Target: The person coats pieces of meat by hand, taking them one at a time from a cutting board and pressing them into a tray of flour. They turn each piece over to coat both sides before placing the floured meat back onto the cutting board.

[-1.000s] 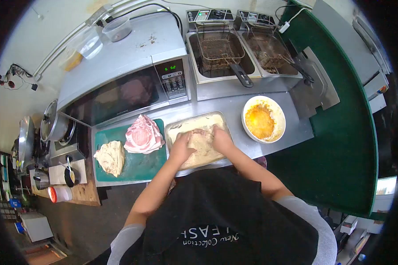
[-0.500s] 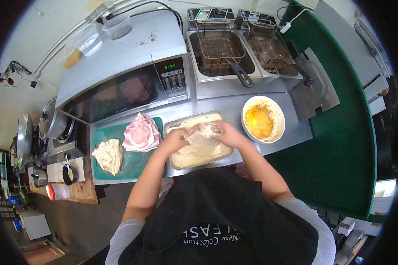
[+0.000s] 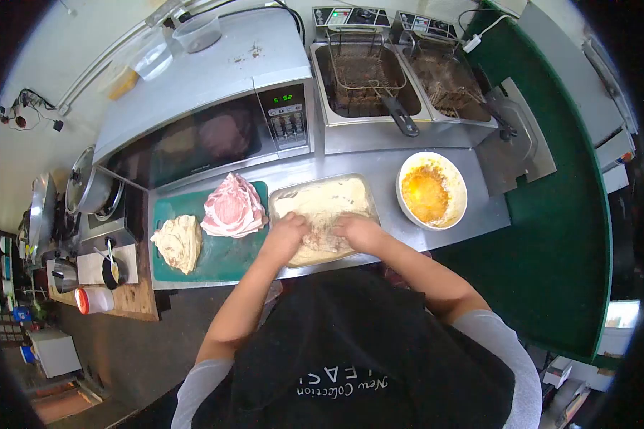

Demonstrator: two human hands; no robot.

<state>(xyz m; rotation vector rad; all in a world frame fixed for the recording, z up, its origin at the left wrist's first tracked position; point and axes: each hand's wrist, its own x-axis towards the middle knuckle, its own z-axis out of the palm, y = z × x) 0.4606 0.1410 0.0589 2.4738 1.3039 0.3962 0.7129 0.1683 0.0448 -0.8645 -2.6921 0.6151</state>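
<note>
My left hand point(image 3: 286, 237) and my right hand point(image 3: 360, 232) are inside a rectangular metal tray point(image 3: 374, 205) of pale flour-like powder point(image 3: 329, 194). Between them a powder-dusted slice of meat point(image 3: 322, 233) lies low on the powder, with the fingers of each hand curled on one of its side edges. To the left, a green cutting board point(image 3: 222, 266) bears a stack of pink raw meat slices point(image 3: 232, 207) and a pile of pale coated slices point(image 3: 178, 244). A white bowl point(image 3: 456, 214) with yellow egg-like liquid point(image 3: 425, 194) stands right of the tray.
A microwave point(image 3: 200, 136) stands behind the cutting board, with plastic containers point(image 3: 197, 33) on top. Two fryers with baskets point(image 3: 368, 75) are behind the tray. A green partition point(image 3: 537, 264) borders the right side; pots point(image 3: 89, 187) stand at the left.
Both hands have lowered the meat slice from above the tray onto the powder. It was raised and tilted between them before. The view has shifted slightly.
</note>
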